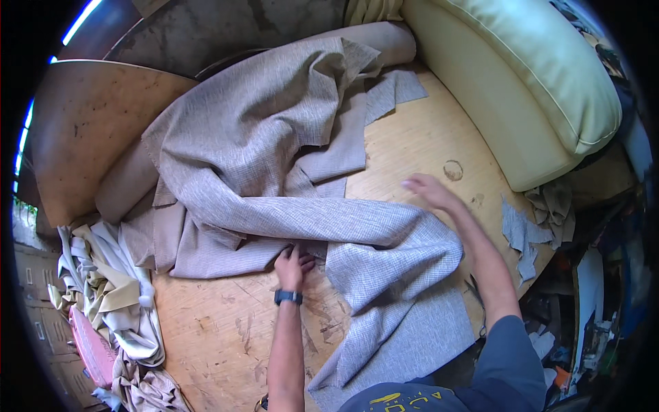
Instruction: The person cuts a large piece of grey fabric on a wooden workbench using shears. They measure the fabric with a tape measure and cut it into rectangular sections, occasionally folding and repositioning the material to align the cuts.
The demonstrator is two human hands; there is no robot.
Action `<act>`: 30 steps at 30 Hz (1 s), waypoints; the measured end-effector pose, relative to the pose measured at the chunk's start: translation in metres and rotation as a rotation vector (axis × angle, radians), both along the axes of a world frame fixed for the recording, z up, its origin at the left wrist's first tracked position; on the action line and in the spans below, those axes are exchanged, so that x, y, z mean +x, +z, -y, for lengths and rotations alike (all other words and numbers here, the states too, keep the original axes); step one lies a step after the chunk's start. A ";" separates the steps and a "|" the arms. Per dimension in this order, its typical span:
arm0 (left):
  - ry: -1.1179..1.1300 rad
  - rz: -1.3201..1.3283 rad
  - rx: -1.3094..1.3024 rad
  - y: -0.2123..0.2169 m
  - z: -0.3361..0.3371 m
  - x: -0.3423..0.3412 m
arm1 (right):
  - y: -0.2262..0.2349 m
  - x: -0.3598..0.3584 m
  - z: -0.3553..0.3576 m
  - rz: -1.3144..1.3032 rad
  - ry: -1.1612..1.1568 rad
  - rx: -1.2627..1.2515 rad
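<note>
In the head view, a large piece of grey fabric (274,147) lies heaped across the table (226,316), from the far end down to the person's body. Its weave is coarse and flecked, pale grey mixed with darker threads, looking browner toward the far end and cooler, almost bluish, close to the person. The far part is bunched into deep, soft folds; the middle runs sideways as a thick rounded fold, which turns at the right and falls in creases toward the shirt (439,398). Beneath the heap lie flatter layers of finely ribbed, brownish-grey cloth (220,257) with straight cut edges. Behind them, a thick fabric roll (395,42) of similar tone lies at a slant.

The left hand (292,266), below a dark wristwatch (288,296), is at the near edge of the layers, its fingers partly spread and their tips tucked by the cloth; whether they pinch it cannot be told. The right hand (429,190) is beyond the big fold, loosely open with fingers stretched leftward, with nothing visible in its grasp.

A cream cushioned piece (508,82) stands at the far right, and crumpled pale cloths (130,302) hang at the left edge.
</note>
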State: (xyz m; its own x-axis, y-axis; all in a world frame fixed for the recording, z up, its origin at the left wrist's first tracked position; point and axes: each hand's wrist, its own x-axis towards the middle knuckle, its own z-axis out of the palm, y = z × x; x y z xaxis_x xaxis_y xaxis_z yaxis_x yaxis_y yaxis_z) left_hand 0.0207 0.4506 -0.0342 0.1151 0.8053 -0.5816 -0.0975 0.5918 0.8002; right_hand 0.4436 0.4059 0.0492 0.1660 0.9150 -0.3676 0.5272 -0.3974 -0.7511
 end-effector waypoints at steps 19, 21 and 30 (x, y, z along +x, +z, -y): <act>0.123 -0.670 0.781 0.314 -0.284 -0.173 | 0.172 -0.111 -0.207 0.325 0.060 0.649; 0.230 -1.210 0.950 0.334 -0.329 -0.224 | 0.197 -0.152 -0.235 0.200 0.055 0.808; 0.131 -0.635 0.668 0.213 -0.301 -0.218 | 0.038 -0.097 -0.145 0.370 0.104 0.430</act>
